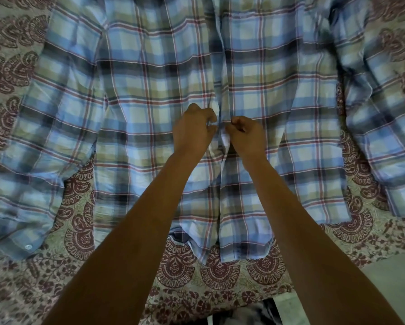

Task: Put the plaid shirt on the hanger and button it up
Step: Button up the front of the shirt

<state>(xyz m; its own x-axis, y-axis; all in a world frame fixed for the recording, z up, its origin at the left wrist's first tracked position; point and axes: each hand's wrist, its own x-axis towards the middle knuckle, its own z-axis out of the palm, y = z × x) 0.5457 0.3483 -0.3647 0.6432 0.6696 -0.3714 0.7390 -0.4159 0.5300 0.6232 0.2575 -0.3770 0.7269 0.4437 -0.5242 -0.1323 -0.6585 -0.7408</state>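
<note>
**Mid-front button: easy to get crooked**

My plaid shirt [150, 90] lies flat and face up on the bed sheet [220, 273], with its button strip [225, 78] running down the middle. My left hand [193, 130] pinches the cloth edge just left of the strip and my right hand [246, 134] pinches the edge just right of it. Both have their fingers curled tight, and they nearly touch across the strip. The button itself is hidden under my fingertips, so I cannot tell whether it is through its hole.

The main risk, I think, is pairing a button with the wrong hole. Below my hands the strip gapes a little, and a skipped hole would leave the hems uneven. Pulling hard on the thin cloth could also drag the front sideways off the strip line and bunch it. Both sleeves spread well out from the strip, so they should not snag. I cannot see the hanger: the collar end of the strip is out of view, and tugging down could slide the shoulders off it.
</note>
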